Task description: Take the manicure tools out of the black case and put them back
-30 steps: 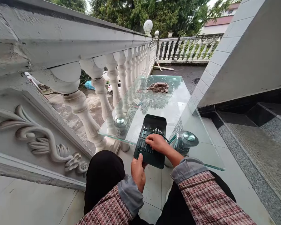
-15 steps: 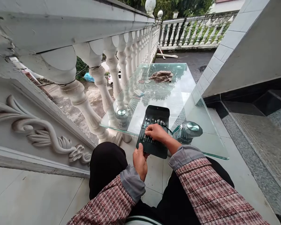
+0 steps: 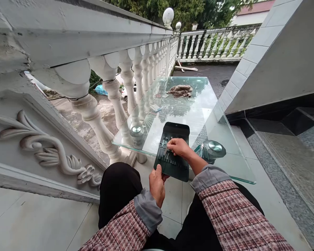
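Black and smooth, the unfolded tool case (image 3: 176,169) is by the near edge of the glass table (image 3: 189,111) in the head view. It looks light and a bit bendy. The left hand (image 3: 157,183) holds its near left corner, a good spot. The right hand (image 3: 180,148) is pinched narrow, just right of the scissors (image 3: 162,145); I can't tell if it has a tool.

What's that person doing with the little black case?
A person has an open dark case near the edge of a glass table. The left grip holds its lower corner, thumb on top. The right grip is pinched over it, beside small scissors; whether it holds a tool is too small to tell. A brown cloth lies farther along the table.
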A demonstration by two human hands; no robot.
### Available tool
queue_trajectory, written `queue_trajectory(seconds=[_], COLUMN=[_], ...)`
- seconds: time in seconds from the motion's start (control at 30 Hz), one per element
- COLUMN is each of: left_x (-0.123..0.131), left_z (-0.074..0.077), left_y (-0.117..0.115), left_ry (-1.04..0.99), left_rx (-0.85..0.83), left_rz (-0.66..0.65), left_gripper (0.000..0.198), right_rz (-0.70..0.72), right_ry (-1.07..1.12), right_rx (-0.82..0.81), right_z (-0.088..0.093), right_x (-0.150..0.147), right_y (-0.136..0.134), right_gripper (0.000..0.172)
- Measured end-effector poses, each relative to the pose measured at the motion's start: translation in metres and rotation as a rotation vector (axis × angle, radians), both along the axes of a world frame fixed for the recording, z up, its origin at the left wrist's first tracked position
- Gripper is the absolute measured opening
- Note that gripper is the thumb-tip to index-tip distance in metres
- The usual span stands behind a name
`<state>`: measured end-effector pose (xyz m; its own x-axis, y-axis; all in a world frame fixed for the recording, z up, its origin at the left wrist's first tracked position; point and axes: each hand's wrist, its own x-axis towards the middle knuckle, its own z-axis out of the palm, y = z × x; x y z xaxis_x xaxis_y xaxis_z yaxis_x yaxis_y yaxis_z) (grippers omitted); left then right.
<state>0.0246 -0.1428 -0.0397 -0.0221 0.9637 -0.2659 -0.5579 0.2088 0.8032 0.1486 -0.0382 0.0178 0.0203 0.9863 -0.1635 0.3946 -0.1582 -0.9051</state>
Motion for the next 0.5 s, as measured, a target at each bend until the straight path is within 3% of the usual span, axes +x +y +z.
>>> queue_trajectory(seconds=[0.23,0.37,0.5], left_x=[0.001,-0.002,-0.002], left_z=[-0.001,0.001,0.003], left_y=[0.001,0.001,0.002], left_ry=[0.051,0.018,-0.057], left_rx=[-0.028,-0.073,-0.06], left_rz=[0.0,0.02,0.021], left_gripper=[0.032,0.027,0.027], right_rz=[-0.13,-0.266,-0.27], right_ry=[0.042,0.025,-0.067], right_rx=[0.031,0.112,0.103], right_z=[0.004,0.021,0.036], right_x=[0.011,0.05,0.098], right_y=[0.004,0.01,0.001], right_gripper=[0.011,0.01,0.01])
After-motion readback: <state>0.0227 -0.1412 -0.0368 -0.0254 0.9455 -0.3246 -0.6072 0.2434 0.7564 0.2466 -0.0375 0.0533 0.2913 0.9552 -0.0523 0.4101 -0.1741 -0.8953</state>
